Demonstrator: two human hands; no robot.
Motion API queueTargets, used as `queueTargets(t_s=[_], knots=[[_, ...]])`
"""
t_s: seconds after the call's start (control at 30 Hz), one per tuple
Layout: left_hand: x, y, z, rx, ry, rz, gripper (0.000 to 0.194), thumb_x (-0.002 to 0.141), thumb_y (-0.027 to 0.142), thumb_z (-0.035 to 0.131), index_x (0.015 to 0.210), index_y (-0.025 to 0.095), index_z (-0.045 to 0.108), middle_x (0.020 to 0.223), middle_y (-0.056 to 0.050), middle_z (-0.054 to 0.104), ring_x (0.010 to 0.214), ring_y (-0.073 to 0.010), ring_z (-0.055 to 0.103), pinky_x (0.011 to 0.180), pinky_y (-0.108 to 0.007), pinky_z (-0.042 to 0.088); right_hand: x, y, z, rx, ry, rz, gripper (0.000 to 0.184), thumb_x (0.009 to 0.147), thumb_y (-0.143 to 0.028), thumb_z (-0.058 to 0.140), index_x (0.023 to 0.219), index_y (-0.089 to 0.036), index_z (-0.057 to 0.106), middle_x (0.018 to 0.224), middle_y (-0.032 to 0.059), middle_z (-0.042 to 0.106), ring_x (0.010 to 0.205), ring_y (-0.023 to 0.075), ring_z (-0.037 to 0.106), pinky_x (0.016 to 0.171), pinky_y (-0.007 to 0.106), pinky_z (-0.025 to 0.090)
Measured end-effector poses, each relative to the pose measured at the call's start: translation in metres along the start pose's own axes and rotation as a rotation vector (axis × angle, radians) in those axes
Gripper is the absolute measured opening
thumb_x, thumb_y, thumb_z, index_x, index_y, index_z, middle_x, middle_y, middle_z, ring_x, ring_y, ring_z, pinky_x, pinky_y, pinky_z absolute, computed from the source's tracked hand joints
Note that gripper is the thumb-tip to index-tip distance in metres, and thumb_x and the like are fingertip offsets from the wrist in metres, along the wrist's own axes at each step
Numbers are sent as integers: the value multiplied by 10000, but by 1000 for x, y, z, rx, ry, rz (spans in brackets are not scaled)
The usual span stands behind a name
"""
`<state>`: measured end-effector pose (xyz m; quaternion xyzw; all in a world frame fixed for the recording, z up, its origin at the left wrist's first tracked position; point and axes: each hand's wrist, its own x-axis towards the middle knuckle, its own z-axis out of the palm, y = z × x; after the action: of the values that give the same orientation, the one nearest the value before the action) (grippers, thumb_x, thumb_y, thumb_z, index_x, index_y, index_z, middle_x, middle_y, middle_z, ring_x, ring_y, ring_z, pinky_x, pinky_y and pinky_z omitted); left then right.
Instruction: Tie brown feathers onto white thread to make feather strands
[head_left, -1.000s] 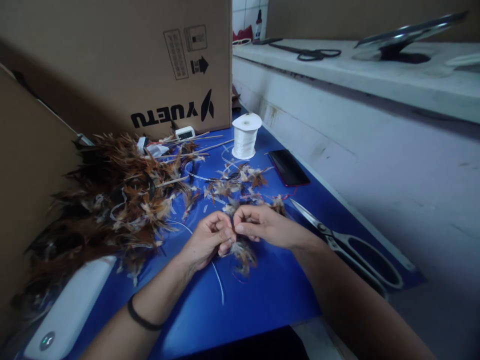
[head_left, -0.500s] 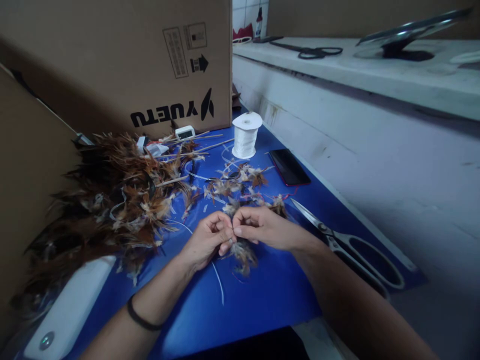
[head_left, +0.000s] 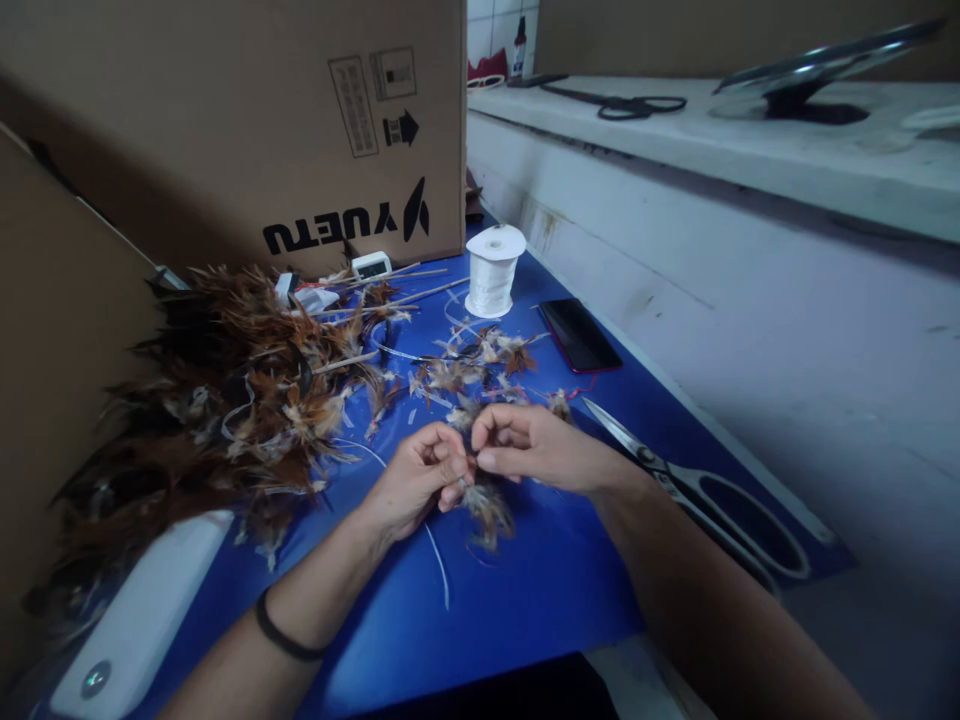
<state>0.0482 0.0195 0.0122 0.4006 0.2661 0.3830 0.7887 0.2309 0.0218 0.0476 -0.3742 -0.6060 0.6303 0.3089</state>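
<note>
Both my hands are over the blue table surface (head_left: 525, 560). My left hand (head_left: 426, 468) pinches a small bunch of feathers (head_left: 489, 515), grey-brown and fluffy, which hangs out below the fingertips. Just to its right, my right hand (head_left: 529, 448) has thumb and forefinger curled close together near the left fingertips; anything fine between them is too small to make out. Behind the hands lie more loose feather tufts (head_left: 457, 375). A thin white cord (head_left: 439, 560) runs out from under my left hand toward me.
A big feather pile (head_left: 247, 390) covers the left side. Large scissors (head_left: 675, 480) and a dark phone (head_left: 581, 335) lie at right. Behind stand a white spool (head_left: 492, 275) and a cardboard box (head_left: 225, 130). A white device (head_left: 142, 620) sits front left.
My right hand has drawn slightly to the right, opening a small gap between it and the left fingertips. The left hand stays in place with the feathers.
</note>
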Motion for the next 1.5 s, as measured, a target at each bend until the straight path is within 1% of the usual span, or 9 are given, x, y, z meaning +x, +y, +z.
queueTargets(t_s=[0.2,0.4,0.5,0.6,0.7,0.97,1.3,1.4,1.5], knots=[[0,1,2,-6,4,-5,234,712,256,714,742,137,514,576,12,598,369,-25,430,377,-136,347,2,1,3,-26,-71,-30,181,800,-317,580,763,-146,534,654,-29,526,534,59,436,497,195,365],[0,1,0,0,0,-3,233,718,264,710,755,136,519,599,-1,608,368,-24,424,384,-143,340,-1,2,-7,-50,12,-42,187,812,-327,565,746,-163,504,603,-49,471,499,60,420,480,200,344],[0,0,-1,-3,-4,-4,226,719,261,709,762,140,523,609,-4,610,374,-26,425,385,-145,336,-2,3,-8,-70,53,-46,157,767,-286,613,811,-169,519,641,-46,487,550,70,449,524,208,370],[0,-1,-1,-3,3,-4,229,715,266,712,754,142,523,589,2,603,370,-27,421,381,-145,335,-1,2,-4,-80,-34,-46,172,745,-270,633,843,-163,539,708,-26,533,620,81,478,583,222,389],[0,-1,0,0,4,-5,237,710,277,715,748,140,525,592,-2,611,370,-28,427,385,-148,343,0,2,-1,-89,-76,-43,146,791,-295,579,777,-155,539,655,-35,501,577,76,442,547,216,360],[0,1,-1,0,-14,0,203,744,243,686,767,135,515,613,-2,606,384,-20,422,380,-135,344,-1,2,-5,-93,-9,-54,110,811,-253,548,761,-163,507,588,-60,425,529,70,381,502,209,300],[1,1,0,-7,-12,10,218,723,241,706,756,135,519,600,6,602,375,-18,420,364,-127,339,0,1,-4,-96,112,-63,98,749,-216,598,768,-172,513,681,-36,489,588,77,466,566,220,380],[1,0,0,-1,-5,3,228,713,253,714,750,137,521,589,12,601,374,-20,427,370,-128,346,0,2,-3,-79,25,-50,195,716,-225,649,866,-177,535,755,-19,550,657,91,508,626,231,412],[0,0,0,12,0,-2,237,712,275,714,741,137,523,587,10,608,370,-21,435,379,-133,349,0,5,-2,-77,-45,-35,141,770,-280,608,828,-163,555,710,-11,562,639,96,499,611,236,400]])
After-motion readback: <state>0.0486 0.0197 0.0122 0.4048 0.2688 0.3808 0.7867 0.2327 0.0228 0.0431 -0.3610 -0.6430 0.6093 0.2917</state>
